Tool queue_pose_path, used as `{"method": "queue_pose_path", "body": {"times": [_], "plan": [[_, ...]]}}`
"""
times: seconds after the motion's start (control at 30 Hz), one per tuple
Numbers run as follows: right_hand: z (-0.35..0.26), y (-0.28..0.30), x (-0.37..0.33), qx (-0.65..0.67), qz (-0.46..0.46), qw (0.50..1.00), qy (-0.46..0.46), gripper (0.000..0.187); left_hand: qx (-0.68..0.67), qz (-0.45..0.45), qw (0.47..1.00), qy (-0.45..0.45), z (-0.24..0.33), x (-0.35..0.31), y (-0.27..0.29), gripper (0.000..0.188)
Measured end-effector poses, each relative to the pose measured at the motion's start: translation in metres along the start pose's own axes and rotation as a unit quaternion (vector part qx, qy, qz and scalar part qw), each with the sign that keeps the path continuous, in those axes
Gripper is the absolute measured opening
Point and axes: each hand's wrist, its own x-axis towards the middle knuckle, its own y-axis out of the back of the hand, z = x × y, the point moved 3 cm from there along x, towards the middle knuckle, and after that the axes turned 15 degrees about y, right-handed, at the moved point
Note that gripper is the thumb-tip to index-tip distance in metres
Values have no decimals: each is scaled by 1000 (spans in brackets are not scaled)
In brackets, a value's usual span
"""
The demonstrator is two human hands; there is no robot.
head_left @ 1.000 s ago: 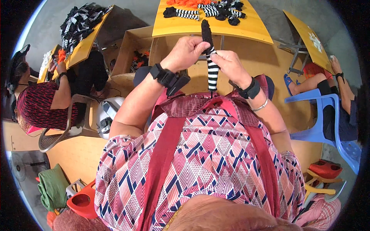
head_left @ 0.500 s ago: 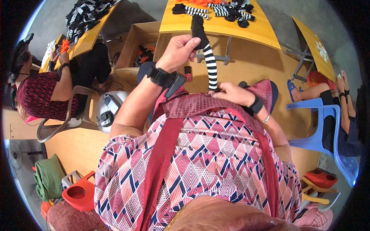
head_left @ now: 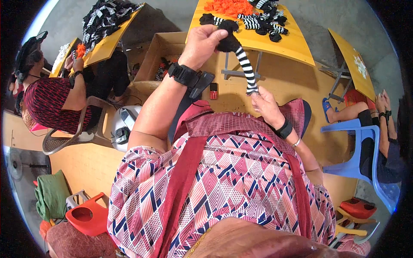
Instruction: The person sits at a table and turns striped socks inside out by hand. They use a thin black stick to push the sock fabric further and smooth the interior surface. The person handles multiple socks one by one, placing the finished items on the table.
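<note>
A knitted piece (head_left: 244,64) is stretched between my hands above my lap, with a fuzzy black upper part and a narrow black-and-white striped tube below. My left hand (head_left: 198,46) is closed on the black part, thumb on top. At the tube's lower end, my right hand (head_left: 267,107) pinches the striped edge between thumb and fingers. Similar striped and black knitted pieces (head_left: 261,22) lie on the yellow table (head_left: 297,43) ahead, beside a heap of orange yarn (head_left: 228,7).
An open cardboard box (head_left: 148,58) stands ahead left, near a red phone-like object (head_left: 213,91) on the floor. A co-worker (head_left: 53,96) sits at the left, beside a table (head_left: 112,36) heaped with striped pieces. Another person sits by a blue chair (head_left: 344,127) at the right.
My right hand has risen from the apron with the striped end. The piece now slants to the right, and my left hand has shifted slightly up on the black part.
</note>
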Motion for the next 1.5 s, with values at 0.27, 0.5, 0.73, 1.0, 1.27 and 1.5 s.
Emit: {"method": "queue_pose_path", "body": {"times": [0.27, 0.5, 0.73, 1.0, 1.27, 1.5], "plan": [[6, -25, -1, 12, -144, 990, 5, 18, -254, -44, 965, 50, -16, -16, -53, 16], [24, -20, 0, -85, -172, 981, 2, 18, -155, -63, 985, 45, -37, -27, -62, 17], [6, -2, 8, -194, -230, 953, 8, 22, -15, -17, 1000, -2, -37, -27, -43, 22], [-58, -13, 51, -363, -43, 912, 188, 28, 15, -47, 998, -35, -29, -25, -41, 23], [-47, -29, 39, -404, -18, 889, 212, 31, -67, -69, 995, -1, -50, -26, -41, 21], [-33, -21, 24, -338, -41, 920, 193, 29, 2, -97, 995, 10, -46, -38, -45, 22]]}}
